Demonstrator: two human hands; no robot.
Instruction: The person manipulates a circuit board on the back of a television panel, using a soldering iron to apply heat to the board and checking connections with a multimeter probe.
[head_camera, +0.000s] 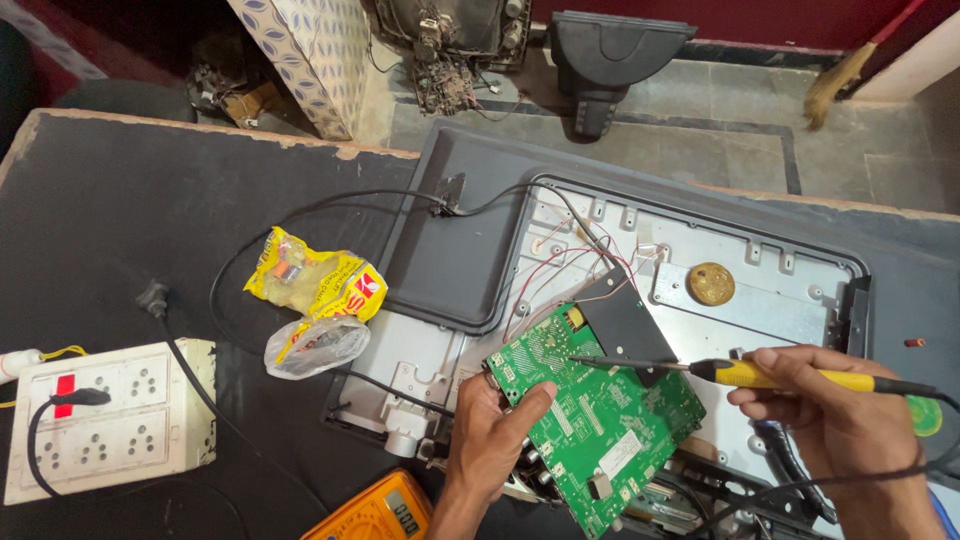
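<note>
My left hand (492, 437) grips the left edge of a green circuit board (600, 415), which sits tilted over the open back of a flat screen chassis (740, 300). A yellow-handled soldering iron (780, 376) lies in my right hand (835, 420), held like a pen. Its thin metal tip (580, 359) rests on the top of the board, next to a black plastic sheet (625, 320). Thin red and white wires (580, 270) run from the chassis to the board.
A white switchboard with sockets (105, 415) and a black plug sits at the left. Yellow and clear plastic bags (315, 300) lie by the chassis. An orange multimeter (375, 510) is at the bottom edge. A black cable (250, 250) loops across the dark table.
</note>
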